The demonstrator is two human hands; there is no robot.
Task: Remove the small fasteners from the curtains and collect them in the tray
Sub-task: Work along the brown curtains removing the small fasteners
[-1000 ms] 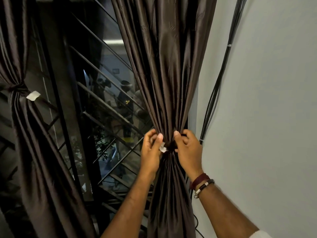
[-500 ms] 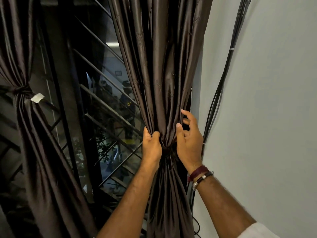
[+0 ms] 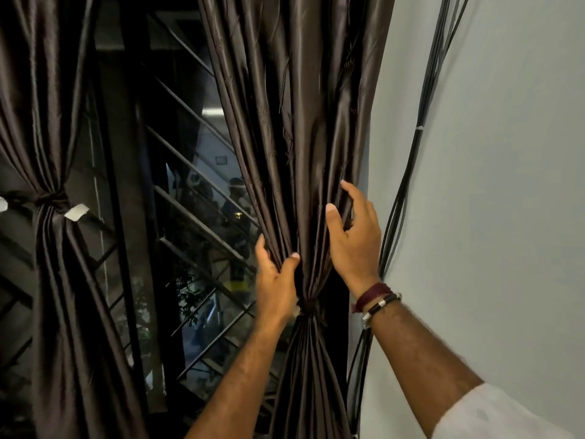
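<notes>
A dark brown curtain [image 3: 294, 122] hangs in front of me, cinched by a dark tie [image 3: 310, 307] at its waist. My left hand [image 3: 277, 280] grips a bunch of folds just above the tie, thumb across the front. My right hand [image 3: 354, 236] is higher on the curtain's right edge, thumb pressed on the cloth and fingers loosely spread behind it. A second curtain [image 3: 57, 280] at the left is tied at its waist [image 3: 52, 198], with a white tab [image 3: 76, 212] sticking out beside the knot. No tray is in view.
A window with slanted metal bars [image 3: 196, 217] lies between the two curtains. A bundle of black cables [image 3: 411, 185] runs down the pale wall [image 3: 506, 185] right of the curtain, close to my right wrist.
Both hands have left the tie and moved up the curtain, the right one highest. The small white piece seen between my fingers a second ago is no longer visible.
</notes>
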